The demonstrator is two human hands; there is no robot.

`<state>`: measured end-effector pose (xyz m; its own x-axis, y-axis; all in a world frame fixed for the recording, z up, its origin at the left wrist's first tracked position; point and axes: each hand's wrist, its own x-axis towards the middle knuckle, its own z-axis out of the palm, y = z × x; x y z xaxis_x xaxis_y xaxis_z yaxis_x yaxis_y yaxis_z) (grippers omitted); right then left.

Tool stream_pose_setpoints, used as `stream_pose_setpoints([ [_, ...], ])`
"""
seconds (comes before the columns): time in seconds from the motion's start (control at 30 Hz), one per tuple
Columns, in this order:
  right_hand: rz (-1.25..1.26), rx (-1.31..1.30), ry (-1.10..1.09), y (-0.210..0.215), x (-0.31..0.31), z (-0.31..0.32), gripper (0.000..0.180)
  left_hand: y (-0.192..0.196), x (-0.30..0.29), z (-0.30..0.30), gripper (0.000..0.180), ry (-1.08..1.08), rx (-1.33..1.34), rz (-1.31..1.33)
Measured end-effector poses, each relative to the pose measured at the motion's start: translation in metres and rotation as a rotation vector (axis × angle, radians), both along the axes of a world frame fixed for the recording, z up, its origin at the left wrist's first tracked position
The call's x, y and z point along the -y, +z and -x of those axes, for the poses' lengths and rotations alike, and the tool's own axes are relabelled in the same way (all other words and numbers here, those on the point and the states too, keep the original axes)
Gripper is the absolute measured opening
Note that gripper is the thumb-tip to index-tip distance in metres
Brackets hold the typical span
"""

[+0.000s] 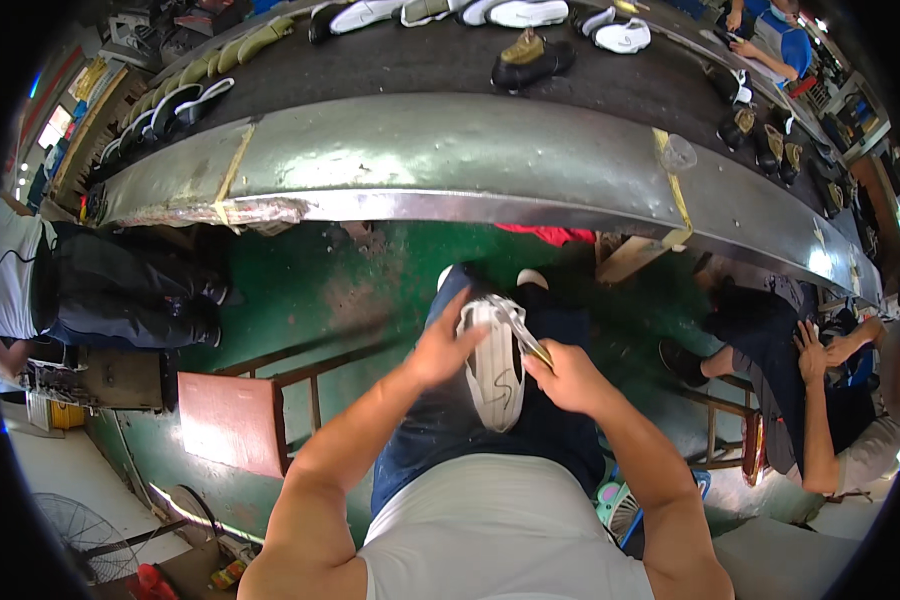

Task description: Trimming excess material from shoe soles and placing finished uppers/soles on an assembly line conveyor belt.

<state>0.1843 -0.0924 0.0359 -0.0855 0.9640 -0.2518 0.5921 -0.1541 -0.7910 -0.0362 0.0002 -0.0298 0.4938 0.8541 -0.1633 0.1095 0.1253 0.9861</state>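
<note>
On my lap rests a white shoe (pixel 495 390), bottom side up, with a dark squiggle drawn on its underside. My left hand (pixel 448 340) grips its far left edge, fingers and thumb closed about the rim. In my right hand (pixel 565 380) is a pair of metal pliers (pixel 513 322), held by the handles. The head of the pliers lies against the far right rim of the shoe. Whether the jaws pinch the material there is too small to tell.
Ahead runs a metal-edged bench (pixel 450 140) with a dark belt (pixel 390 70) carrying several shoes. A brown-topped stool (pixel 230 420) stands at left, near a standing person (pixel 100 285). Another person (pixel 820 400) sits at right; one more (pixel 775 45) works beyond the bench. A fan (pixel 80 535) is lower left.
</note>
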Motion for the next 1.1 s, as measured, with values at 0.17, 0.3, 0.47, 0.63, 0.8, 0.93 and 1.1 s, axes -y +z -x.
stream_pose_setpoints([
  [0.17, -0.203, -0.113, -0.314, -0.047, 0.029, 0.007, 0.04, 0.016, 0.045, 0.006, 0.04, -0.01, -0.598, 0.075],
  [0.3, 0.029, -0.14, -0.355, -0.062, 0.035, 0.019, 0.037, -0.022, 0.067, 0.003, 0.056, 0.081, -0.286, 0.123],
  [0.47, -0.072, -0.128, -0.326, -0.103, 0.059, -0.002, 0.024, -0.022, 0.068, -0.012, 0.086, -0.119, -0.274, -0.114],
  [0.63, 0.208, -0.204, -0.302, -0.074, 0.073, -0.049, 0.037, 0.031, 0.035, -0.029, 0.1, -0.445, -0.05, 0.391],
  [0.8, 0.309, 0.08, -0.203, 0.0, 0.108, -0.06, 0.033, -0.04, 0.054, -0.031, 0.095, -0.395, -0.08, 0.288],
  [0.93, -0.091, 0.192, 0.141, -0.011, 0.114, -0.058, 0.037, -0.024, 0.064, -0.032, 0.093, -0.362, -0.074, 0.284],
  [1.1, -0.06, 0.473, 0.266, 0.018, 0.071, -0.037, 0.036, -0.03, 0.076, -0.033, 0.093, -0.379, 0.075, 0.275],
])
